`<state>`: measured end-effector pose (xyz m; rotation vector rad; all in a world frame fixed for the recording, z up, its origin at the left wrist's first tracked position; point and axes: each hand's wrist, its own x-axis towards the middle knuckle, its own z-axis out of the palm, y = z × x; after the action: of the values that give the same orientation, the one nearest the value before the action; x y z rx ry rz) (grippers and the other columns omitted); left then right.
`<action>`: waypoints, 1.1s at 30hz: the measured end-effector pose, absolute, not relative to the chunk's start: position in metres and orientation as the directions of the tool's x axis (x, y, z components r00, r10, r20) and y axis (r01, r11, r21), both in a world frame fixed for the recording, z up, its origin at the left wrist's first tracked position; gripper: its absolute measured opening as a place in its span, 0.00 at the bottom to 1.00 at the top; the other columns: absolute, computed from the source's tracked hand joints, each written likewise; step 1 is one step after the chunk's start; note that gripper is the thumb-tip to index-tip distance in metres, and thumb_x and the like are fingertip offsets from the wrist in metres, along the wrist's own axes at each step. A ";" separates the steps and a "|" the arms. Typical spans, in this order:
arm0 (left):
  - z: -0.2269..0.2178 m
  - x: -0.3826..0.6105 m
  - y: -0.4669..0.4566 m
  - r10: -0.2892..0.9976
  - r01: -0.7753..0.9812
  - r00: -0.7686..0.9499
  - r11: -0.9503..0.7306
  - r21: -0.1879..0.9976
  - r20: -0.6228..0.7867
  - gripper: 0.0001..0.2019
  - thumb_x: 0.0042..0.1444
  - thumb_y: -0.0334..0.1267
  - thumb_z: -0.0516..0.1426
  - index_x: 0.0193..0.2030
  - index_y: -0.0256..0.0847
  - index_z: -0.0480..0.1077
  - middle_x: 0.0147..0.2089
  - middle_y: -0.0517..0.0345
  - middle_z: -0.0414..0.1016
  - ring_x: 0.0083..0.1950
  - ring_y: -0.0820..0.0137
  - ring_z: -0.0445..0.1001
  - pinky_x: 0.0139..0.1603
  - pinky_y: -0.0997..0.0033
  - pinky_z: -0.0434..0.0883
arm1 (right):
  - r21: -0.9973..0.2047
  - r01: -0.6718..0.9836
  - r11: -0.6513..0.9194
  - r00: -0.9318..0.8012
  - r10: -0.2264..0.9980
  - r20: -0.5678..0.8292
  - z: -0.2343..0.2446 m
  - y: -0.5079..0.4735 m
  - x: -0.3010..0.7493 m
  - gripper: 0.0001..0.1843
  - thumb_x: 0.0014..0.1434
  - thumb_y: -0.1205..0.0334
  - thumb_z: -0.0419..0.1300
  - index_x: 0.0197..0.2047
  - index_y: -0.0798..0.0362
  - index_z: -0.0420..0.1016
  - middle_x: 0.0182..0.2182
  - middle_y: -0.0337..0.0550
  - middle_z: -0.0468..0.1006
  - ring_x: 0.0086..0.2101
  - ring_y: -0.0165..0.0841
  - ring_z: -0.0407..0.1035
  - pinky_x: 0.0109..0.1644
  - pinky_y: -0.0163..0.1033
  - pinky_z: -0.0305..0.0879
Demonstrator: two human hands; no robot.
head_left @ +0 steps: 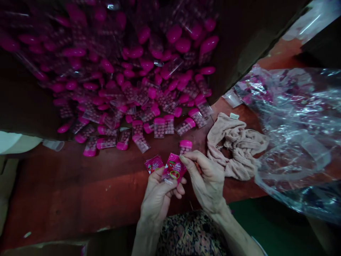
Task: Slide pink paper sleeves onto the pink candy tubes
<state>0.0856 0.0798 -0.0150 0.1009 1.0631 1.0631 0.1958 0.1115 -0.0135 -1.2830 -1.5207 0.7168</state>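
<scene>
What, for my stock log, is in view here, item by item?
pink-capped clear tubes of pink pellets: too many to count, pink, heaped at top centre
single capped tube: one, pink and clear, at the right hand's fingers
printed pink packets: two, pink, between the hands
crumpled fabric: one, beige, right of the hands
clear plastic bag: one, transparent, at far right
tabletop: one, reddish-brown, under these things
patterned garment: one, dark, at bottom edge
left hand: one, bare, holding packets
right hand: one, bare, pinching the tube
</scene>
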 end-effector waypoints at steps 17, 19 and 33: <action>-0.015 0.075 0.077 0.796 -0.710 -0.065 0.386 0.588 -0.601 0.11 0.42 0.32 0.64 0.36 0.37 0.76 0.35 0.52 0.79 0.34 0.65 0.77 0.35 0.64 0.75 | -0.890 0.387 0.241 0.049 0.958 0.281 -0.008 0.117 0.199 0.06 0.59 0.69 0.56 0.30 0.52 0.70 0.23 0.35 0.73 0.24 0.28 0.67 0.30 0.34 0.65; -0.014 0.078 0.081 0.793 -0.678 -0.077 0.403 0.614 -0.605 0.10 0.42 0.32 0.64 0.34 0.37 0.76 0.32 0.52 0.79 0.30 0.66 0.77 0.30 0.67 0.74 | -0.909 0.356 0.216 0.026 0.970 0.240 -0.010 0.115 0.195 0.06 0.59 0.69 0.56 0.31 0.52 0.71 0.24 0.36 0.73 0.25 0.28 0.68 0.30 0.34 0.65; -0.027 0.069 0.079 0.753 -0.609 -0.258 0.359 0.707 -0.605 0.09 0.37 0.33 0.66 0.26 0.34 0.73 0.20 0.53 0.76 0.18 0.75 0.71 0.15 0.83 0.63 | -0.715 0.698 0.044 0.188 0.952 0.242 -0.033 0.138 0.212 0.12 0.61 0.57 0.53 0.44 0.54 0.68 0.37 0.49 0.71 0.38 0.41 0.67 0.40 0.45 0.64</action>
<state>0.0693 0.0793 -0.0274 0.1485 1.2938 1.3009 0.2118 0.1378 -0.0330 -1.7133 -1.5703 0.4283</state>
